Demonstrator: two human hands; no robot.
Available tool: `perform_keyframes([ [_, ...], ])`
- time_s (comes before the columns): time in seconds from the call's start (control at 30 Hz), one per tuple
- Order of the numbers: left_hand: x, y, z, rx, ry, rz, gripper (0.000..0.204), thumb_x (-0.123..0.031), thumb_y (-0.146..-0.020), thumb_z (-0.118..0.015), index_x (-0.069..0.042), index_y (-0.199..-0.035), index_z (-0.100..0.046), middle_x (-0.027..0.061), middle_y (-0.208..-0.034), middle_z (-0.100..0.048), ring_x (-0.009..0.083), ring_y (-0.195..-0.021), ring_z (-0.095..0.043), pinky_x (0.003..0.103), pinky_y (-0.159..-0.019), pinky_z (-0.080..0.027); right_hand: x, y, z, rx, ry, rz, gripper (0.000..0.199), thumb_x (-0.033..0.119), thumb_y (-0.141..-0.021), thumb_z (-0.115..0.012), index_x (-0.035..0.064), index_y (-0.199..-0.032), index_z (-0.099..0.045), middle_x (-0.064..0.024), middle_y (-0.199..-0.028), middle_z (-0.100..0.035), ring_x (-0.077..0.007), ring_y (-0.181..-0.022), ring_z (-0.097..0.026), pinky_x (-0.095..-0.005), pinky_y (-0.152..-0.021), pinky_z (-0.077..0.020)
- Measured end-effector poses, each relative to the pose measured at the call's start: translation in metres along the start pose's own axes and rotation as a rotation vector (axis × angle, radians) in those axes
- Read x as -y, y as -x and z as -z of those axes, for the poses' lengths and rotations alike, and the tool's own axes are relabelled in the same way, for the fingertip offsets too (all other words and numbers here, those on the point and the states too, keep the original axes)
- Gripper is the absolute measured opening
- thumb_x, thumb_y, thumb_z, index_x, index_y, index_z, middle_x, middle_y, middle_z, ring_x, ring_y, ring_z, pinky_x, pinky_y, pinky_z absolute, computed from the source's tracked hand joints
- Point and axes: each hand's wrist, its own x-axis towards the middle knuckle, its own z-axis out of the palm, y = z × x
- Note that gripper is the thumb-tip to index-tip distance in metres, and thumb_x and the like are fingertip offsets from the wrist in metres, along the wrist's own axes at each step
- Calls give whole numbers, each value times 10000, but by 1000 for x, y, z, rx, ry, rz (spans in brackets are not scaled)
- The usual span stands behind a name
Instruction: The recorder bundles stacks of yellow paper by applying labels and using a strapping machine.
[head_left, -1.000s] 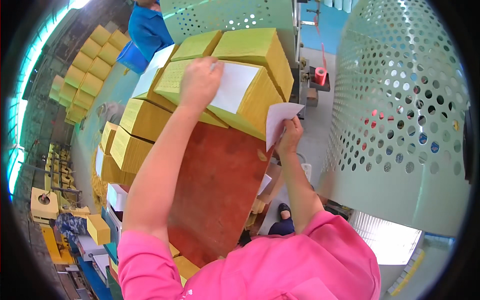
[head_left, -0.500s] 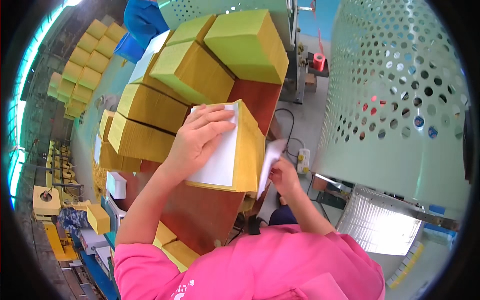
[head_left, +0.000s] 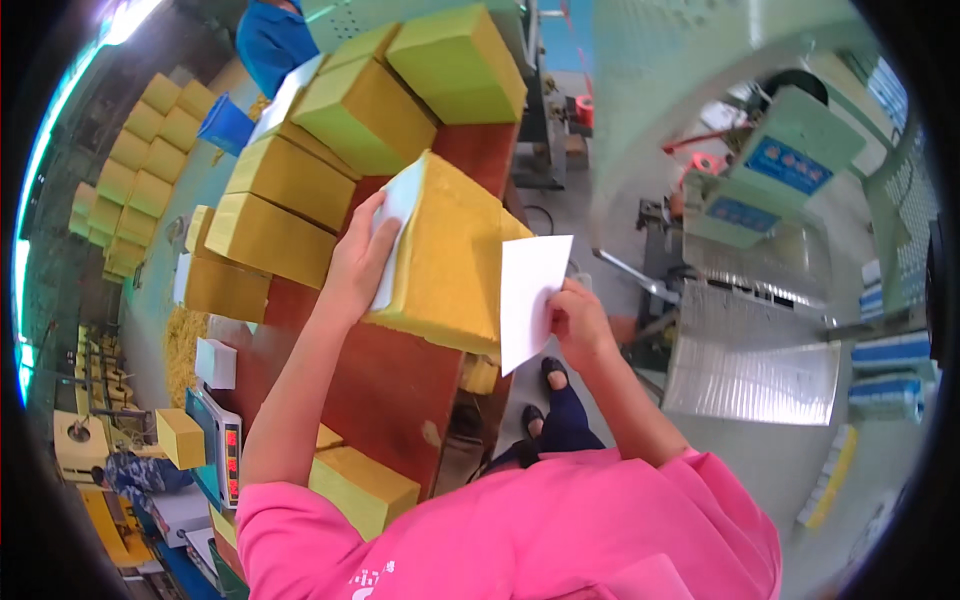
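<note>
My left hand (head_left: 360, 255) grips the left side of a thick block of yellow paper (head_left: 455, 260), its fingers over a white sheet (head_left: 400, 195) lying against that face. The block is tilted above the red-brown tabletop (head_left: 385, 385); whether its underside touches the table cannot be made out. At the block's right end my right hand (head_left: 578, 325) pinches another white sheet (head_left: 532, 300) by its edge. This sheet hangs upright beside the block and covers part of its end.
More yellow paper blocks (head_left: 270, 220) stand along the table's far and left sides. A digital scale (head_left: 215, 450) sits at the left with a small yellow block (head_left: 180, 438). To the right is a green machine (head_left: 790, 150) with a ribbed clear panel (head_left: 750, 370). A person in blue (head_left: 272, 45) is at the back.
The block has tipped, showing more of its yellow side. The white sheet in my right hand has turned broadside. The perforated cover no longer fills the right side, where the machine's inside now shows.
</note>
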Motion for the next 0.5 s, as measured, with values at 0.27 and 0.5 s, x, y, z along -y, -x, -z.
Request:
perform_keyframes([
  [0.27, -12, 131, -150, 220, 849, -93, 627, -409, -997, -436, -14, -1453, -268, 135, -1400, -414, 222, -1250, -461, 369, -1045, -381, 47, 162, 143, -125, 116, -9, 341, 50, -739, -526, -42, -1041, -654, -84, -947, -648, -178, -889, -605, -287, -791, -470],
  [0.5, -100, 155, -352, 387, 907, -129, 631, -416, -1007, -414, -30, -1470, -226, 129, -1338, -467, 210, -1154, -533, 330, -969, -442, 129, 265, 309, -326, 220, 58, 354, 69, -718, -529, -32, -1030, -659, -56, -921, -636, -129, -833, -581, -256, -738, -459],
])
